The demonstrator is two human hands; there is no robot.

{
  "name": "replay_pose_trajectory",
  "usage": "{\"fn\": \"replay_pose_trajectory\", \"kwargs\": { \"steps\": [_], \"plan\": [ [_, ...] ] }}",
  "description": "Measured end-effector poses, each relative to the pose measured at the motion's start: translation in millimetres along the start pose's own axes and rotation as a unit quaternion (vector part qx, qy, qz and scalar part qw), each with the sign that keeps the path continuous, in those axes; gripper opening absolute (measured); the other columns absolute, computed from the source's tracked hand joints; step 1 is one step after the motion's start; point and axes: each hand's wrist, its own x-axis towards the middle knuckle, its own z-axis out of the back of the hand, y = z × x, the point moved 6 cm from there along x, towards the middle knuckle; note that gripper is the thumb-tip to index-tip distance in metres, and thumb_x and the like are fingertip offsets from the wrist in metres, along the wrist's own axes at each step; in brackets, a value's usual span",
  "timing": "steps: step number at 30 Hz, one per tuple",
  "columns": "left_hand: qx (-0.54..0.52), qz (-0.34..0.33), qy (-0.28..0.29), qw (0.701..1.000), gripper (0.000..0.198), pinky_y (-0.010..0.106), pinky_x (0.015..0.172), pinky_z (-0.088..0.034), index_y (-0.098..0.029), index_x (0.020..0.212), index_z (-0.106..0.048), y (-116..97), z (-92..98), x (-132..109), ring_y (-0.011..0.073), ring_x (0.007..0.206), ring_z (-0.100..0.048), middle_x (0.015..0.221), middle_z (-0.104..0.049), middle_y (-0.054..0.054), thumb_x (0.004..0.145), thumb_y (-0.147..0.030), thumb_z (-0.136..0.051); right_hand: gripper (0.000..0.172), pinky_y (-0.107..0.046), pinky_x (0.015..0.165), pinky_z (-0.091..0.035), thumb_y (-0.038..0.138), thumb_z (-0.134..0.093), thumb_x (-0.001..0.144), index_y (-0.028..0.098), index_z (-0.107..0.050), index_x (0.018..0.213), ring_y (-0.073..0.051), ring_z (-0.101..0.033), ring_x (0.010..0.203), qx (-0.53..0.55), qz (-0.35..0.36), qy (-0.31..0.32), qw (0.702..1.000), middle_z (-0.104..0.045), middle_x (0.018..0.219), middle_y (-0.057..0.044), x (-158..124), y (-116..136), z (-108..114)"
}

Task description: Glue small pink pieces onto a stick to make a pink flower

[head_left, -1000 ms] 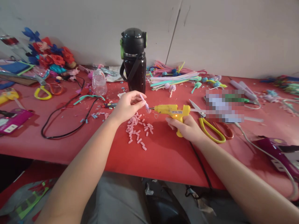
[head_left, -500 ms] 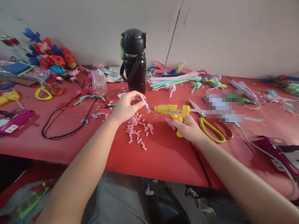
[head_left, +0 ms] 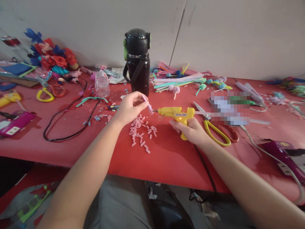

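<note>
Between the thumb and fingers of my left hand is a short pale purple stick, a pipe-cleaner-like piece with small bits around its lower end. My right hand is wrapped round the grip of a yellow hot glue gun, whose small orange light is lit. Its nozzle points left, at or very near the stick's lower end; I cannot tell whether they touch. A clear glue stick juts from the back of the gun. Below my left hand lies a scattered pile of small cut pink pieces.
A black flask stands behind my hands. Yellow-and-red-handled scissors lie right of the gun. Bundled pastel stems sit farther back. A clear bottle and a black cable are left; purple power strips lie at both sides of the red table.
Almost nothing differs. The whole view has shifted very slightly; both hands keep their holds, with the nozzle still by the purple stick's end.
</note>
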Motion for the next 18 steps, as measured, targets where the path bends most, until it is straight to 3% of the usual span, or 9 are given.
{"fn": "replay_pose_trajectory", "kwargs": {
  "steps": [12, 15, 18],
  "plan": [
    [-0.049, 0.016, -0.011, 0.999, 0.011, 0.033, 0.082, -0.058, -0.018, 0.088, -0.063, -4.2, 1.9, -1.4, 0.0197, 0.081, -0.075, 0.08, -0.076, 0.004, 0.085, -0.023, -0.072, 0.036, -0.025, 0.05, -0.035, 0.051, -0.067, 0.088, 0.021, -0.055, 0.071, -0.011, -0.043, 0.055, 0.002, -0.009, -0.003, 1.0, -0.048, 0.062, 0.003, -0.4, 2.5, -1.8],
    [-0.072, 0.008, -0.027, 0.997, 0.012, 0.033, 0.081, -0.058, -0.018, 0.09, -0.064, -4.2, 6.3, -0.9, 0.0198, 0.077, -0.076, 0.077, -0.075, 0.004, 0.086, -0.025, -0.073, 0.036, -0.026, 0.048, -0.033, 0.052, -0.068, 0.085, 0.021, -0.057, 0.073, -0.011, -0.043, 0.053, -0.016, -0.009, -0.03, 0.999, -0.046, 0.059, 0.004, -1.9, 7.7, 2.1],
    [-0.061, 0.012, -0.056, 0.996, 0.014, 0.032, 0.077, -0.058, -0.018, 0.089, -0.066, -1.7, 11.2, -0.2, 0.0195, 0.079, -0.075, 0.08, -0.076, 0.004, 0.083, -0.026, -0.076, 0.034, -0.027, 0.049, -0.032, 0.052, -0.068, 0.083, 0.02, -0.06, 0.076, -0.012, -0.041, 0.051, -0.087, 0.022, -0.088, 0.992, -0.044, 0.057, 0.004, -2.7, 14.3, 19.8]
  ]
}}
